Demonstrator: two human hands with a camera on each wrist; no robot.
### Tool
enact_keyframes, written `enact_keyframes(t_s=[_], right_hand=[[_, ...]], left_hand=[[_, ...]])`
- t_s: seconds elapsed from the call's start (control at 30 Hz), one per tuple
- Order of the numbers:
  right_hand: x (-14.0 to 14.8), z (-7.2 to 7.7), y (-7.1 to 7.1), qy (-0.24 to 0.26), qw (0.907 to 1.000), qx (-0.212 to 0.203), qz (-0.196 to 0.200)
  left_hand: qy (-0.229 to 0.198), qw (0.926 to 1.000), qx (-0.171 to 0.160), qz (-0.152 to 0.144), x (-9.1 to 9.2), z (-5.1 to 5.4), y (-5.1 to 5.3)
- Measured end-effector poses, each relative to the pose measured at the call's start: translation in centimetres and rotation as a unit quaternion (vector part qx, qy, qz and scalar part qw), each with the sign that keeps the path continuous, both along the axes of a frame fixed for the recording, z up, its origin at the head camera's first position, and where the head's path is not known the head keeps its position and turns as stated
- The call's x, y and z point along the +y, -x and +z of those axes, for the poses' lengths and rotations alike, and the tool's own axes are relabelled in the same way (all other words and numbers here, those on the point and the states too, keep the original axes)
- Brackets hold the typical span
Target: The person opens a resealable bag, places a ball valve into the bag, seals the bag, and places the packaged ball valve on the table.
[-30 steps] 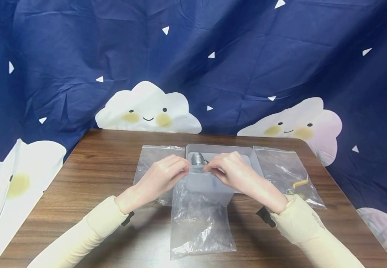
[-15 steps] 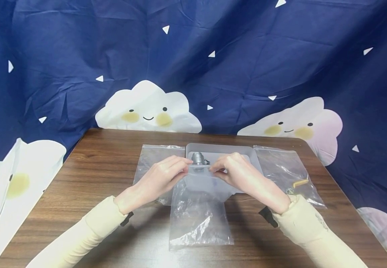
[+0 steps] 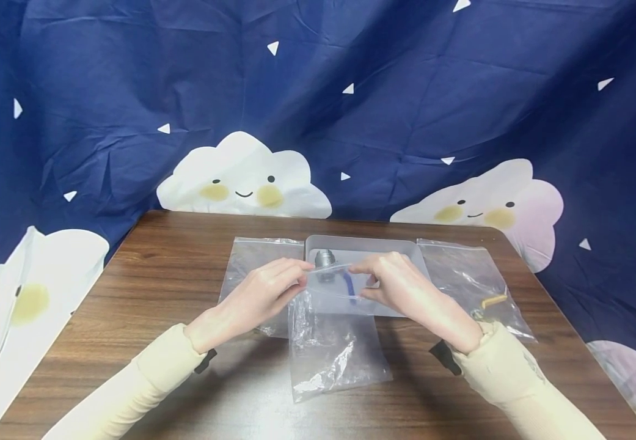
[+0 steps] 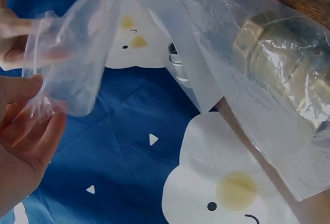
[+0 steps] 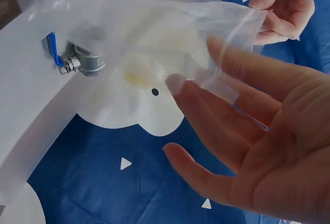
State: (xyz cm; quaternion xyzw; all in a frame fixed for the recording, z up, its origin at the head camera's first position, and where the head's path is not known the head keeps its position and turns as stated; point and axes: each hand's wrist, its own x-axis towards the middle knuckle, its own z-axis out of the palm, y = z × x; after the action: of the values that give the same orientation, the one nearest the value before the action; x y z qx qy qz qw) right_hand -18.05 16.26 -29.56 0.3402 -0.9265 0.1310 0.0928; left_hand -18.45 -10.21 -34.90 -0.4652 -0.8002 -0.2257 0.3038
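Observation:
My left hand (image 3: 265,284) pinches the left side of the mouth of a clear zip bag (image 3: 339,354), whose lower part hangs toward me. My right hand (image 3: 402,290) is at the right side of the mouth, thumb and forefinger apart and the two edges spread between them. In the right wrist view its fingers (image 5: 206,115) are extended against the plastic film. Behind the bag, a white plastic box (image 3: 369,244) holds a grey metal ball valve (image 5: 88,61) with a blue lever (image 5: 53,48). The held bag shows no contents.
Left of the box lies a zip bag (image 3: 246,256) containing a brass-coloured fitting (image 4: 283,53). Another zip bag (image 3: 449,269) to the right contains a yellow lever (image 3: 493,300). The wooden table (image 3: 147,293) ends at a blue cloud-print curtain (image 3: 350,122).
The bag's mouth has opened between the hands. My right thumb and forefinger have parted and moved slightly right. The bag's lower end has risen, and the blue lever has come into sight.

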Motion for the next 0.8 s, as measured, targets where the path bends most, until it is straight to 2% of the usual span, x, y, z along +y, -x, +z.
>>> enact_keyframes(t_s=[0.17,0.5,0.67,0.8], right_hand=[[0.1,0.25,-0.23,-0.014,0.9999,-0.006,0.001],[0.58,0.28,-0.48,0.006,0.9996,-0.013,0.026],[0.38,-0.23,-0.47,0.018,0.9993,-0.021,0.024],[-0.14,-0.43,-0.73,0.022,0.9978,-0.058,0.023]], left_hand=[[0.008,0.9999,-0.009,0.001,-0.19,0.01,-0.07],[0.012,0.9996,-0.024,0.004,-0.63,-0.05,0.01],[-0.029,0.9984,-0.048,0.007,-0.36,-0.15,-0.07],[-0.064,0.9962,-0.049,0.034,0.36,-0.28,-0.02]])
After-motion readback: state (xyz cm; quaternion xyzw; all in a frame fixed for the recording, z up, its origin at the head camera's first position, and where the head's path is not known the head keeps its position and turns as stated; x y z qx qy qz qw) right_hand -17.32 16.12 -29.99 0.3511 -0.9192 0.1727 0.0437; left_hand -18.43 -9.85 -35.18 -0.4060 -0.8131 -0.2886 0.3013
